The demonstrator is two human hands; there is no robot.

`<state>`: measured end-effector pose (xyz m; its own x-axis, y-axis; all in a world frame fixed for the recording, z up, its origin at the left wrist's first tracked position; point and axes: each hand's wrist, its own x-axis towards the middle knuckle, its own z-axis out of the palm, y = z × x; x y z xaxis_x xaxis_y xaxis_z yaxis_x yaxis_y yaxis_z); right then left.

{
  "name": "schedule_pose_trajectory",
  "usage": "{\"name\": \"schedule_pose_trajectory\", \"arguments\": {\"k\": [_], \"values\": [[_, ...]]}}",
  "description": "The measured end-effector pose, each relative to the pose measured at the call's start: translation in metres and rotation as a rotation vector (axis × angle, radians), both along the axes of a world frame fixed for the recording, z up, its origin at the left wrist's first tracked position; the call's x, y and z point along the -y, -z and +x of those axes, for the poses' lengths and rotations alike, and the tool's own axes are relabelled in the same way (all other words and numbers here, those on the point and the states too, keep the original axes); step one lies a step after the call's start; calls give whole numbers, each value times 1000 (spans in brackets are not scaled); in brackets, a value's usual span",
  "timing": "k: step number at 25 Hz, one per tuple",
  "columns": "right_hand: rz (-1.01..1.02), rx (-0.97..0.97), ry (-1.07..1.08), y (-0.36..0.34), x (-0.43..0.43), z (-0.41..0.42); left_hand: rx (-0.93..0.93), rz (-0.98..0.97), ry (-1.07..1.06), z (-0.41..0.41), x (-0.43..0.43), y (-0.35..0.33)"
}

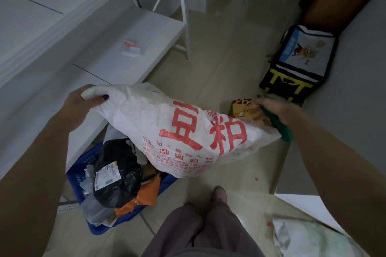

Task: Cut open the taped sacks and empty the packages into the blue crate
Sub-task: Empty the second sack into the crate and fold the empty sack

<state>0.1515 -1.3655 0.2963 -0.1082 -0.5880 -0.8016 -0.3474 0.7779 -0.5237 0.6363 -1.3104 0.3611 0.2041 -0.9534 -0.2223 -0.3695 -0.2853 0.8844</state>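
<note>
White woven sack (pixel 188 123), red-printed: held over the near-left blue plastic crate (pixel 82 166) | left hand (pixel 83 98): pinching its left corner | right hand (pixel 275 110): blurred, curled round its right end | in crate: black plastic package (pixel 119 173), orange package (pixel 146 194)

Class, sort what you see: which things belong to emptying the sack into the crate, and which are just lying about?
In the job: white sack, held by left hand and right hand; blue crate; black package; orange package.
Lying about: black-and-yellow delivery bag; white shelf; giraffe-print box.
</note>
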Motion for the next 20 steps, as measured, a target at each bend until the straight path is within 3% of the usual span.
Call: {"name": "schedule_pose_trajectory", "arguments": {"k": [3,7,10,12,15,17,20], "values": [[52,-1,-28,33,-8,-21,-62,51,-58,5,-11,1],[234,-124,-164,1,-40,-21,-102,198,-104,7,-19,0],[323,42,-45,-15,-44,-21,-115,270,16,-1,-20,-7],[214,102,86,-18,-42,-12,-224,265,67,-12,-22,-13],[31,-134,90,-12,-50,19,-264,259,95,-33,-32,-16],[-179,-342,-162,-18,-52,51,-221,257,137,-47,-36,-17],[-426,-279,-446,-56,-55,102,-110,277,327,-73,-38,-25]]}}
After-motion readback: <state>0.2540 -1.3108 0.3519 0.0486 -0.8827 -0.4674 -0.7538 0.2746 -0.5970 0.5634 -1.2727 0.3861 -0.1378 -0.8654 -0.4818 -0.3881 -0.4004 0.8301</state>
